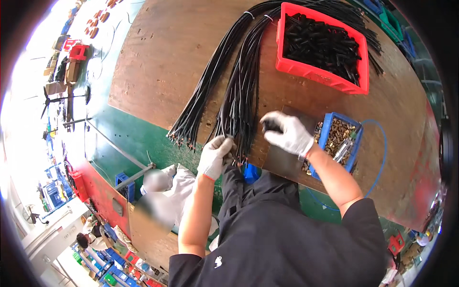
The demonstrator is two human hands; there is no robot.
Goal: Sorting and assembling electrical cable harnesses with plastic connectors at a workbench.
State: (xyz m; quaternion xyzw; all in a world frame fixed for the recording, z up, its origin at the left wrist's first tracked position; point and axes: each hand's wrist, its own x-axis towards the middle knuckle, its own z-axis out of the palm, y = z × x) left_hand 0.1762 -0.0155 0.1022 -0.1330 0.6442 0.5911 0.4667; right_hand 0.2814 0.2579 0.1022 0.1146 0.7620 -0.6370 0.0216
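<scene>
Long black cables with bare copper-coloured ends (240, 105) lie bundled across the wooden table, their ends hanging at its near edge. My left hand (213, 157), in a white glove, is closed at those ends with a black cable between its fingers. Right of it, my gloved right hand (289, 135) hovers over the table, curled around black pieces (272, 126). They resemble the short black sleeves (321, 50) heaped in the red bin (313, 71), but the glove partly hides them. A second bundle of cables (203, 98) lies to the left, tied with a white band.
On the right stands a blue tray (327, 129) of small brass-coloured fittings with a silver tool (343, 150) on top. A thin blue hose (385, 148) loops beside it. Another person (174, 191) in pale clothing is near my left arm. A metal bar (117, 148) crosses the green floor.
</scene>
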